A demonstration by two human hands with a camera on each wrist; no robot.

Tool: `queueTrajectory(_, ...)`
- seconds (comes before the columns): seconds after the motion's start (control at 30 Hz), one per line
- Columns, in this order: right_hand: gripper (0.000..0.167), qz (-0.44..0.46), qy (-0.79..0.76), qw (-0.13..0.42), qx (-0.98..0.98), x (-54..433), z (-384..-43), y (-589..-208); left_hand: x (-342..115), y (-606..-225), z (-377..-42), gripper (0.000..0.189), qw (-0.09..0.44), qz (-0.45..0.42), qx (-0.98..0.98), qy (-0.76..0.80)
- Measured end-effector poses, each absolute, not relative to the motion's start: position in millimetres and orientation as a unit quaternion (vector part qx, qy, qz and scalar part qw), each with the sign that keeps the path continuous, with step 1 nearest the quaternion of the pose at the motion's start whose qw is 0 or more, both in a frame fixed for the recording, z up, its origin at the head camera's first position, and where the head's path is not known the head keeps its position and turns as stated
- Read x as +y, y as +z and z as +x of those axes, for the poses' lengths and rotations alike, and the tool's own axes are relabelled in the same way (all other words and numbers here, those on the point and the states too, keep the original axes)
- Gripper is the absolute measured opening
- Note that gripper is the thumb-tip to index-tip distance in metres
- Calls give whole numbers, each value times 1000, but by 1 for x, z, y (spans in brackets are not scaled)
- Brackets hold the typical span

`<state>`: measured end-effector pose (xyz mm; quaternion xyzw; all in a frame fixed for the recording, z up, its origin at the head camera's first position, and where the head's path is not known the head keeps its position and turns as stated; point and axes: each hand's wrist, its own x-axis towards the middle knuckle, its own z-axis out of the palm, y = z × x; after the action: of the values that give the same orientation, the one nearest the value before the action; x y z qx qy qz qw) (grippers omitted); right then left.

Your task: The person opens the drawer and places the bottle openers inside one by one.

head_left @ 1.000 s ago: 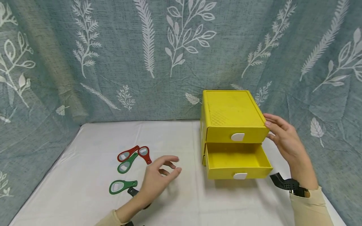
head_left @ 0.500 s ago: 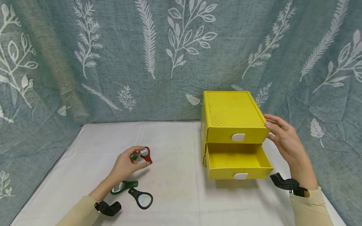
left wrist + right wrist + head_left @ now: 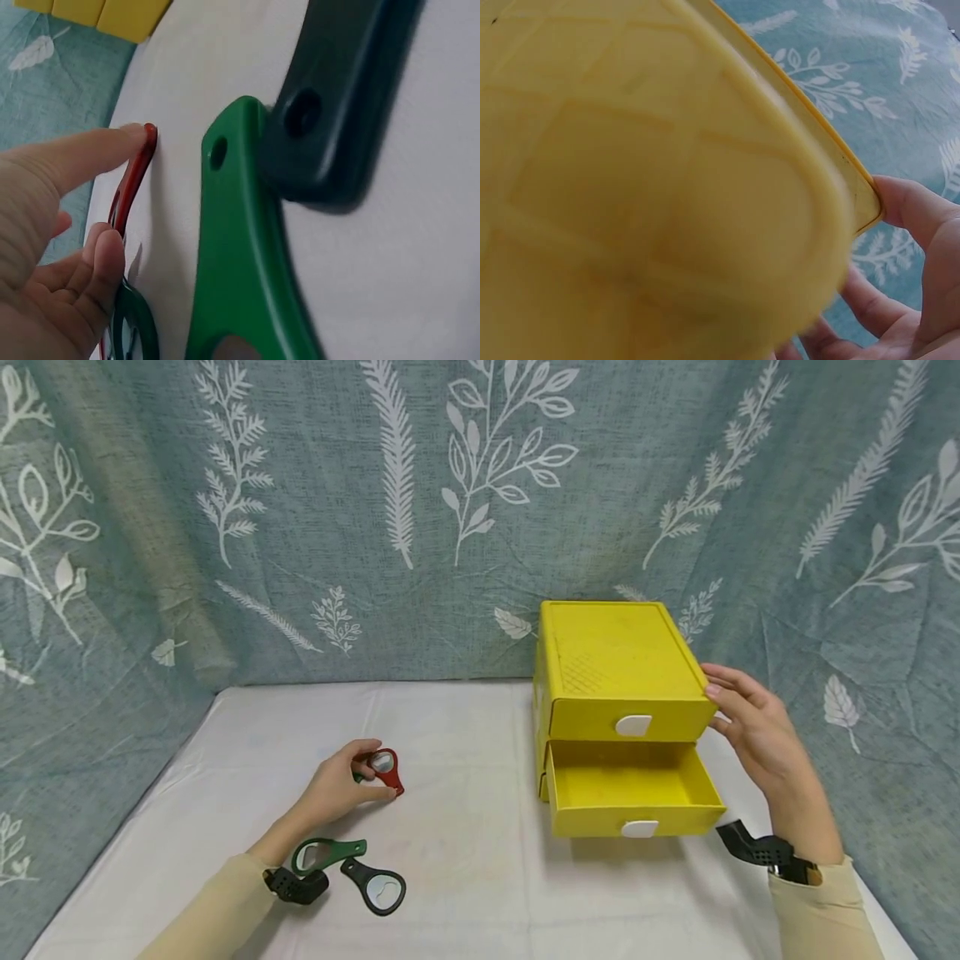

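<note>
left hand [image 3: 333, 789] pinches a red bottle opener [image 3: 392, 776]; right hand [image 3: 761, 731], unclenched, rests against the yellow drawer cabinet [image 3: 622, 652].

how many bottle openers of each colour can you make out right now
Red opener: 1 in plain view; the left hand may hide more
Green: 2, the near green opener and the far green opener, mostly hidden in the head view
Black opener: 1
Total: 4 made out
</note>
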<state>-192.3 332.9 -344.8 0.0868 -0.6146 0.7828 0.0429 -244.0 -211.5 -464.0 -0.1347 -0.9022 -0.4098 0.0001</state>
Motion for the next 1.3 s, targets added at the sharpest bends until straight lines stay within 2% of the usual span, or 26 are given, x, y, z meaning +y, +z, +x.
queueTrajectory(0.2,33,84,782,38,-617,333,-193,-344,-208,-461,-246,84,-17,-150,-912,-383)
queueTrajectory(0.37,32,81,783,37,-616,333,-192,-344,-203,-459,-245,94,-45,-177,-908,-376)
queueTrajectory(0.63,33,83,782,40,-616,334,-192,-345,-192,-461,-245,101,-9,-157,-925,-346)
queueTrajectory(1.07,33,82,785,39,-612,332,-192,-345,-194,-463,-246,76,-39,-231,-882,-408)
queueTrajectory(1.3,32,85,786,38,-611,332,-192,-344,-198,-463,-244,55,4,-194,-898,-396)
